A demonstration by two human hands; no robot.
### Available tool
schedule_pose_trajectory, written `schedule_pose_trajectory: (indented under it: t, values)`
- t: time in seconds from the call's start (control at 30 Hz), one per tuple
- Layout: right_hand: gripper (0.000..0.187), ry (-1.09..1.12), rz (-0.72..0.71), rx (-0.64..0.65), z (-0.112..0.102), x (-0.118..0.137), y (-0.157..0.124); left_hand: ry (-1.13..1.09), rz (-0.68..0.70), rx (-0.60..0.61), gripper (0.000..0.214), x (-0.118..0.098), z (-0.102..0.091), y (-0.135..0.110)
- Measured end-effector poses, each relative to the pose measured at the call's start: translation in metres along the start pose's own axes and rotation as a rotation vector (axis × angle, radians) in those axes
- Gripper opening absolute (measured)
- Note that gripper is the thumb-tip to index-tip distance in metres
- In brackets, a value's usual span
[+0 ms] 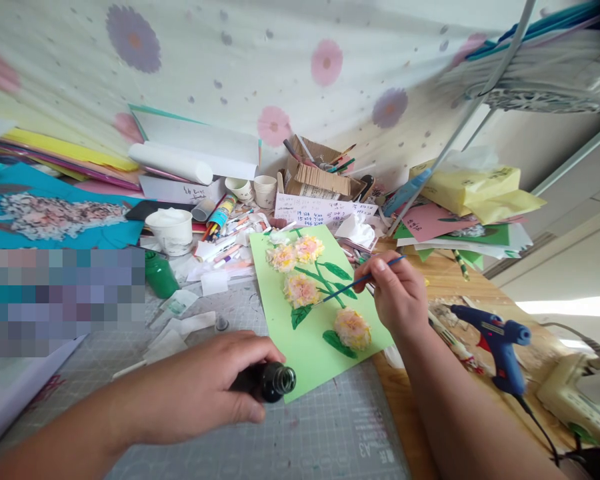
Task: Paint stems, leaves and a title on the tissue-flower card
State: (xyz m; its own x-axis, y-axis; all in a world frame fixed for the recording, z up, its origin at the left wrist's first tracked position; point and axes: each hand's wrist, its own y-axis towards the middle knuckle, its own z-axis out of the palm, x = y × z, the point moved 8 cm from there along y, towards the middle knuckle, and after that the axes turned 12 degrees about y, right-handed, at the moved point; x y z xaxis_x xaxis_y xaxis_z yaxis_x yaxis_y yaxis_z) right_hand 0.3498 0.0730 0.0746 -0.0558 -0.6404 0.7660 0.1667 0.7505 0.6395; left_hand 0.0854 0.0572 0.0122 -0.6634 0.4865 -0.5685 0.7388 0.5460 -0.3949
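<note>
My right hand (397,290) pinches a thin blue paintbrush (353,283), its tip at a dark green leaf (303,313) below the flowers. The leaf belongs to a picture on a light green sheet (305,367), with several ruffled pink and yellow flowers (353,328) and green stems. In my left hand (215,380) lies a small dark glass bottle (270,381), tilted with its uncapped mouth to the right, just over the sheet's near edge. What the bottle holds cannot be made out.
Under the sheet is a grey cutting mat (190,440). A blue glue gun (500,343) with its cord lies at right on the wooden table (480,287). A green jar (161,275), a white paper cup (170,232) and scattered pens stand left of the sheet. A cardboard box (320,177) holds tools behind.
</note>
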Motion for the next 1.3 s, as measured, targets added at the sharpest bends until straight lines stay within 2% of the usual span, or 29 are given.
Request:
schedule_pose_trajectory:
  t: [0.1,0.17,0.3,0.6,0.77,0.83,1.03,1.3]
  values:
    - [0.036,0.22,-0.012,-0.13,-0.009,0.009,0.004,-0.045,-0.004,-0.051,0.044,0.001,-0.003,0.003]
    - [0.034,0.349,0.007,-0.157,-0.009,0.014,0.005,-0.083,-0.006,-0.092,0.045,0.002,-0.005,0.005]
    - [0.032,0.43,0.029,-0.054,0.004,0.024,0.004,-0.127,-0.045,-0.131,0.048,0.006,-0.006,0.007]
    - [0.025,0.431,0.058,0.103,0.033,0.026,-0.01,-0.144,-0.046,-0.117,0.042,0.006,-0.002,0.011]
    - [0.02,0.397,0.104,0.246,0.052,0.027,-0.022,-0.133,-0.043,-0.111,0.042,0.005,-0.001,0.012]
    - [0.02,0.409,0.102,0.228,0.049,0.027,-0.02,-0.129,-0.043,-0.111,0.042,0.005,-0.001,0.011]
    - [0.025,0.459,0.05,0.069,0.026,0.03,-0.004,-0.129,-0.047,-0.113,0.045,0.006,-0.001,0.01]
    - [0.025,0.456,0.06,0.085,0.023,0.03,-0.002,-0.099,-0.06,-0.109,0.047,0.009,-0.002,0.009]
